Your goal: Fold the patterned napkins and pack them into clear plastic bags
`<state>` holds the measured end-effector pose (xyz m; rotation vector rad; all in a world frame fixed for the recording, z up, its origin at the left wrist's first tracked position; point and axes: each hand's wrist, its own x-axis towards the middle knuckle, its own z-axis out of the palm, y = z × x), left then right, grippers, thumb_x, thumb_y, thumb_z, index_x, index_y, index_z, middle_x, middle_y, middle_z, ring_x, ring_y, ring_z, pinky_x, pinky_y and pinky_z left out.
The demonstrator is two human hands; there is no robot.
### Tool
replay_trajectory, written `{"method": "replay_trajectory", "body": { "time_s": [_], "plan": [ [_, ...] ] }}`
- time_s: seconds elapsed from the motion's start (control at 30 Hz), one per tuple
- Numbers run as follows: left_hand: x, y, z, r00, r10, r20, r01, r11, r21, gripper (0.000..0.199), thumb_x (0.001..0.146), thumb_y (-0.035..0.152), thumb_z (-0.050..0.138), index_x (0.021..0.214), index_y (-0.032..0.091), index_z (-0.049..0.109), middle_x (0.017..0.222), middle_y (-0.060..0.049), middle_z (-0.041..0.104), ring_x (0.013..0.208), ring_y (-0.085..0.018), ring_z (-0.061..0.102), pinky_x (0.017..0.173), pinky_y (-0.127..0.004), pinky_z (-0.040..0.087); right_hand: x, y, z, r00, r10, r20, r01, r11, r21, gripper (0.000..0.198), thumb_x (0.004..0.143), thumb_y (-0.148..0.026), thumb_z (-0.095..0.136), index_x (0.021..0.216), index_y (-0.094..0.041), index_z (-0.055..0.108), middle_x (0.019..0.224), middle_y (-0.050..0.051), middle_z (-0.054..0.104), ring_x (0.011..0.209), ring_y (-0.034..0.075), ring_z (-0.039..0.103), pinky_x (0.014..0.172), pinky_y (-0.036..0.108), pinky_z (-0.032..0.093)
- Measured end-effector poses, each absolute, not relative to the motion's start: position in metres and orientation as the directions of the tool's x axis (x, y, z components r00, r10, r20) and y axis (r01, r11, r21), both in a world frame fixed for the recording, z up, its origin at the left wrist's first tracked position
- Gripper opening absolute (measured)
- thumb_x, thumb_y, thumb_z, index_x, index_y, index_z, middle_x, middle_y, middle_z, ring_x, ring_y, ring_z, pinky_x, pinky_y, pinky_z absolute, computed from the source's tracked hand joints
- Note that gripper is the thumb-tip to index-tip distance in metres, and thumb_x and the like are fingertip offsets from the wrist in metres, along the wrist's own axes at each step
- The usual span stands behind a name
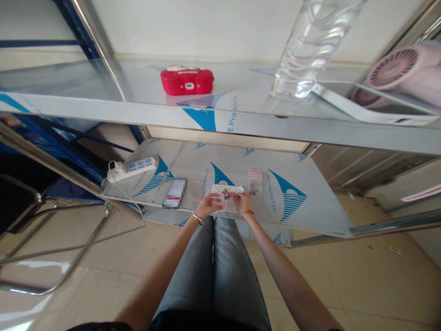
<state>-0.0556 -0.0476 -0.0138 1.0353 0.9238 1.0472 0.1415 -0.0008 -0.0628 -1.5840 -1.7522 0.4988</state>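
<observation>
- Indoor workspace; whether workshop or office cannot be told.
- Under the left hand and right hand: a lower metal shelf in printed PE protective film.
- Beyond them, higher: an upper shelf, also film-covered.
- Left of them: a white power strip, a tubular-metal chair.
- Below: beige floor tiles.

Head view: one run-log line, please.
left hand: touching clear plastic | right hand: touching red-patterned item | lower shelf: pink-striped packet, power strip

Lower shelf film: "PE Protective Film", repeated. Upper shelf edge: "PE Pro…", rest unclear. Red case lettering: illegible.
</observation>
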Motion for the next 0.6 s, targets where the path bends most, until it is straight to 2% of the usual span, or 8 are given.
{"method": "replay_trajectory", "body": {
  "time_s": [0.13, 0.3, 0.43, 0.5, 0.6],
  "plan": [
    [-0.056, -0.045, -0.02, 0.21, 0.967, -0.144, -0.16, 0.179, 0.971, 0.063, 0.047, 0.026, 0.085, 0.102, 0.015, 0.055, 0.083, -0.003, 0.064, 0.076, -0.013, 0.06, 0.075, -0.032, 0.048, 0.136, -0.004, -0.036, -0.008, 0.962, 0.273, 0.571, 0.228, -0.789, 0.019, 0.079, -0.033, 0.057, 0.076, -0.017, 0.067, 0.079, 0.007, 0.067, 0.074, 0.019, 0.06, 0.07, 0.03, 0.047],
    [-0.052, -0.041, -0.021, 0.139, 0.976, -0.17, -0.071, 0.181, 0.981, 0.066, 0.046, 0.025, 0.085, 0.103, 0.012, 0.055, 0.082, -0.005, 0.067, 0.072, -0.012, 0.06, 0.075, -0.033, 0.048, 0.123, -0.019, 0.01, -0.142, 0.935, 0.326, 0.391, 0.355, -0.849, 0.023, 0.078, -0.041, 0.06, 0.078, -0.02, 0.068, 0.079, 0.005, 0.067, 0.075, 0.017, 0.059, 0.069, 0.029, 0.047],
    [-0.05, -0.038, -0.02, 0.149, 0.982, -0.115, -0.097, 0.131, 0.987, 0.059, 0.045, 0.027, 0.085, 0.096, 0.013, 0.059, 0.081, -0.004, 0.067, 0.075, -0.014, 0.061, 0.076, -0.033, 0.048, 0.118, -0.023, 0.016, -0.241, 0.909, 0.341, 0.381, 0.412, -0.828, 0.024, 0.078, -0.042, 0.06, 0.079, -0.02, 0.07, 0.081, 0.005, 0.067, 0.079, 0.018, 0.06, 0.07, 0.029, 0.048],
    [-0.051, -0.038, -0.02, 0.164, 0.981, -0.107, -0.112, 0.126, 0.986, 0.058, 0.046, 0.028, 0.085, 0.095, 0.013, 0.06, 0.081, -0.004, 0.067, 0.078, -0.015, 0.061, 0.075, -0.032, 0.049, 0.12, -0.019, 0.005, -0.178, 0.924, 0.339, 0.408, 0.383, -0.829, 0.025, 0.08, -0.041, 0.058, 0.081, -0.02, 0.07, 0.082, 0.006, 0.068, 0.075, 0.017, 0.06, 0.068, 0.029, 0.048],
    [-0.052, -0.039, -0.021, 0.184, 0.977, -0.104, -0.116, 0.127, 0.985, 0.057, 0.047, 0.028, 0.085, 0.096, 0.013, 0.06, 0.082, -0.005, 0.068, 0.08, -0.016, 0.062, 0.074, -0.03, 0.049, 0.126, -0.009, -0.021, -0.091, 0.948, 0.306, 0.534, 0.306, -0.788, 0.022, 0.08, -0.036, 0.057, 0.08, -0.018, 0.07, 0.079, 0.006, 0.068, 0.072, 0.018, 0.06, 0.068, 0.03, 0.048]
  ]
}}
